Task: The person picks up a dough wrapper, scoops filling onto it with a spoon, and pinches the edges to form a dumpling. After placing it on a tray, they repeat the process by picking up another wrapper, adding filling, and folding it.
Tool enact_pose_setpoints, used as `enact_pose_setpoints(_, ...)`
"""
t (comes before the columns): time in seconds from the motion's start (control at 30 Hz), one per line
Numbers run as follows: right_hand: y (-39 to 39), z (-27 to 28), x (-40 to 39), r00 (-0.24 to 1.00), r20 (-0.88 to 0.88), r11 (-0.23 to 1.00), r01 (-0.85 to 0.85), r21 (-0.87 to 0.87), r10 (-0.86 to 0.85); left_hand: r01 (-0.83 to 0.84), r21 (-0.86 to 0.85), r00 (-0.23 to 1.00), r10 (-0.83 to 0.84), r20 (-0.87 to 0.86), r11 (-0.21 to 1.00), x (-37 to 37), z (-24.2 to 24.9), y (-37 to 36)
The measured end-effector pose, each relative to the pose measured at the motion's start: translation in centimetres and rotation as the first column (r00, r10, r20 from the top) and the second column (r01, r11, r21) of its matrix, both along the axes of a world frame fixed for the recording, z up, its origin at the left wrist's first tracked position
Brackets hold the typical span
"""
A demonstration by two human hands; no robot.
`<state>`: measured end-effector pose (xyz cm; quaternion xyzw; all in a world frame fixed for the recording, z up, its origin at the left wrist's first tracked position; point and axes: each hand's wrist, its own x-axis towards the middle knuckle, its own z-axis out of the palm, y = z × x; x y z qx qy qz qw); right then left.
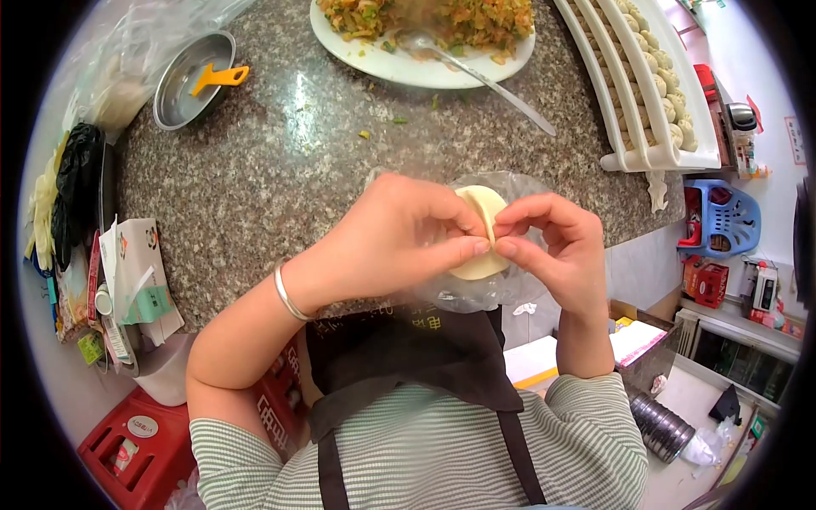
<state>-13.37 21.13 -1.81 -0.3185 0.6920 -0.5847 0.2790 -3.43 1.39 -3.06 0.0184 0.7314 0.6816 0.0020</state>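
Observation:
A round, pale yellow dough piece [478, 265] lies over a clear plastic sheet [527, 189] at the counter's front edge, with a raised fold down its middle. My left hand [408, 225], a silver bangle on its wrist, pinches the fold from the left between thumb and fingers. From the right, my right hand [552, 242] pinches the same fold. The fingertips of both hands nearly meet there. What lies inside the fold is hidden.
Chopped vegetable filling [489, 25] and a metal spoon [501, 89] are on a white oval plate [408, 70]. Stacked white trays [659, 157] of dumplings stand at the right. A metal bowl [174, 89] holds a yellow scraper [223, 76]. A tissue box [140, 255] sits at the left edge.

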Motion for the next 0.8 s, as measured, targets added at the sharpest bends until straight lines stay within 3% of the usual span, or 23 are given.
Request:
enact_pose_setpoints(0.47, -0.3, 0.2, 0.4, 0.998, -0.055, 0.999, 0.041, 0.029, -0.039, -0.008, 0.021, 0.996, 0.006, 0.084, 1.0, 0.0, 0.5, -0.2)
enact_pose_setpoints(0.67, -0.2, 0.3, -0.2, 0.979, -0.204, 0.998, 0.041, 0.05, -0.03, 0.019, 0.024, 1.0, -0.019, 0.024, 1.0, -0.3, -0.1, -0.8)
enact_pose_setpoints(0.73, 0.1, 0.0, -0.8, 0.977, -0.158, 0.987, 0.151, 0.053, -0.141, 0.002, 0.389, 0.982, 0.072, -0.177, 0.921, -0.8, -0.7, -1.6)
enact_pose_setpoints(0.77, 0.3, 0.0, -0.9, 0.977, -0.17, 0.989, 0.139, 0.043, -0.13, -0.036, 0.528, 0.986, 0.115, -0.118, 0.848, -0.8, -0.7, -2.1)
enact_pose_setpoints(0.8, 0.6, 0.0, -0.9, 0.976, -0.194, 0.989, 0.115, 0.094, -0.095, -0.04, 0.522, 0.983, 0.127, -0.132, 0.852, -0.7, -0.6, -2.8)
